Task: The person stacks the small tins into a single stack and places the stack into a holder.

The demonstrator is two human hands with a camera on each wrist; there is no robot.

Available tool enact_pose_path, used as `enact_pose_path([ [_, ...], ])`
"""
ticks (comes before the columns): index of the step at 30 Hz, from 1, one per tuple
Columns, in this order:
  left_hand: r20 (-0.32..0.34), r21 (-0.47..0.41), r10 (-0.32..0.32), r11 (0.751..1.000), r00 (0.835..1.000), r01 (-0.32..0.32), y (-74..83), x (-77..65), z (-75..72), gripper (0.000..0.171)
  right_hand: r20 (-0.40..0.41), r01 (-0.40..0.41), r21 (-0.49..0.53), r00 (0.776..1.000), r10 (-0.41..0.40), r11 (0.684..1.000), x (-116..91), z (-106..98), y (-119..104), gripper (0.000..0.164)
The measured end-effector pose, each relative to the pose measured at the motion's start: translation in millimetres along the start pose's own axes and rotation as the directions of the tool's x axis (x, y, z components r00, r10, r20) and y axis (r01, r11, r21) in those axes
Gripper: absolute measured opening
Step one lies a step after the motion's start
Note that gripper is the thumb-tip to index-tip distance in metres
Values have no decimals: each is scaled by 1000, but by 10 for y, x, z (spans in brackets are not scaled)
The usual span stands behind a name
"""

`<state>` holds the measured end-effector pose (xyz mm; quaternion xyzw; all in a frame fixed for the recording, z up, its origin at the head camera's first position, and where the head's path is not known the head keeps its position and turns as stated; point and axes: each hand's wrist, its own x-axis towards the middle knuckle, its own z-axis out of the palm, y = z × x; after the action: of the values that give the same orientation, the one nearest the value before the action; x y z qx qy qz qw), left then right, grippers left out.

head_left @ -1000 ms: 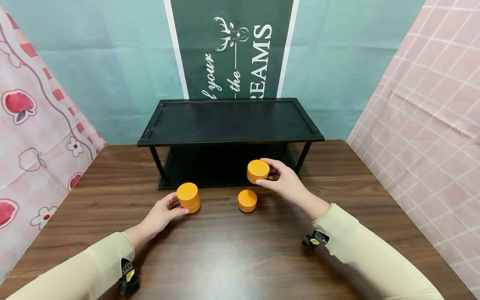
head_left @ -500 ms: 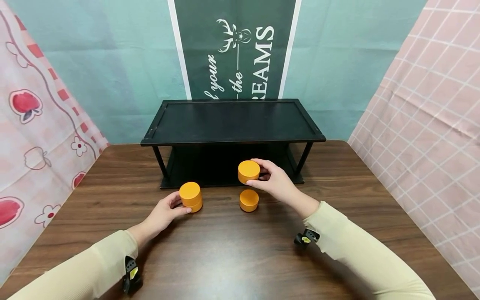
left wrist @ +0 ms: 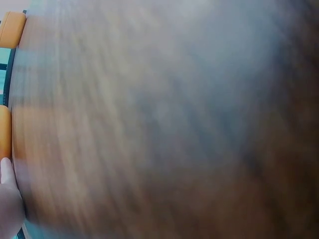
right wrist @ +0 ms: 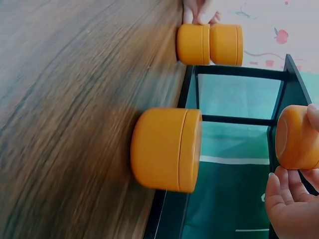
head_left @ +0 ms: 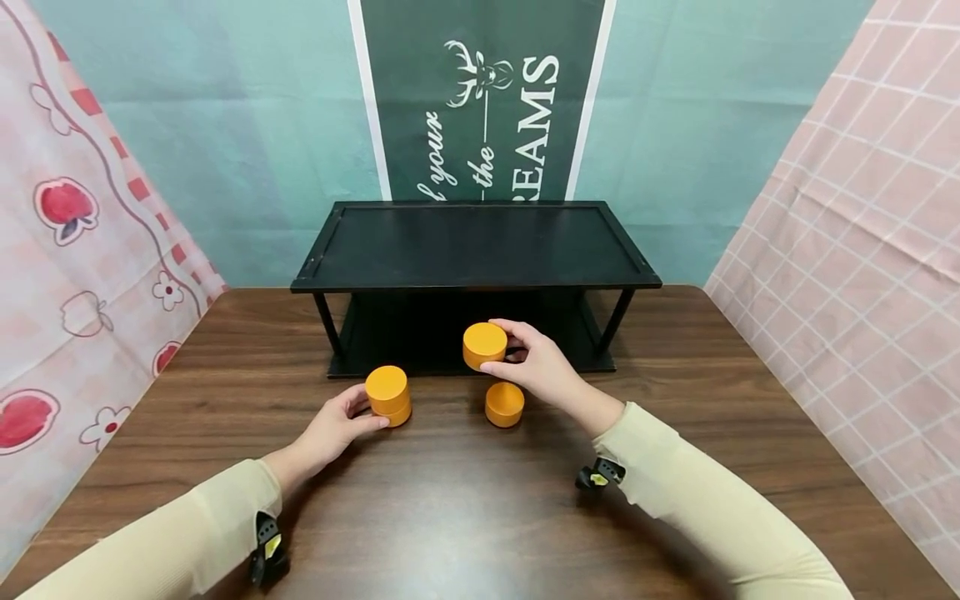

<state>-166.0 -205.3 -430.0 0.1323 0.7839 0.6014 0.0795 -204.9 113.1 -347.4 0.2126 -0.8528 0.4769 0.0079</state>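
Observation:
Two round orange lidded tins stand one on the other at the left, the upper tin (head_left: 387,384) squarely over the lower tin (head_left: 393,414). My left hand (head_left: 330,429) holds the lower one from its left side, thumb at the front. A third tin (head_left: 505,406) rests alone on the table, its lid seam plain in the right wrist view. Raised above and slightly left of it is a fourth tin (head_left: 484,347), pinched between thumb and fingers of my right hand (head_left: 536,362). The left wrist view shows only part of a tin (left wrist: 5,132) beside a fingertip.
Behind the tins stands a low black two-tier shelf (head_left: 480,250), its lower board (head_left: 420,333) close to the stack. Wood-grain table (head_left: 450,500) spreads in front. Cloths hang at the back (head_left: 247,150) and on both sides.
My right hand has carried its tin leftward, from up and right of the lone tin to slightly left of it. My left hand keeps its hold on the stack. The head view has shifted slightly.

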Motion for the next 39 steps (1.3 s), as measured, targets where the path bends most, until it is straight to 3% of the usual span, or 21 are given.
enact_pose_path([
  [20, -5, 14, -3, 1000, 1000, 3, -21, 16, 7, 56, 40, -5, 32, 999, 4, 999, 138, 266, -120, 62],
  [39, 1, 10, -5, 1000, 1000, 5, -38, 21, -6, 56, 60, 82, 3, 995, -82, 997, 242, 570, -157, 61],
])
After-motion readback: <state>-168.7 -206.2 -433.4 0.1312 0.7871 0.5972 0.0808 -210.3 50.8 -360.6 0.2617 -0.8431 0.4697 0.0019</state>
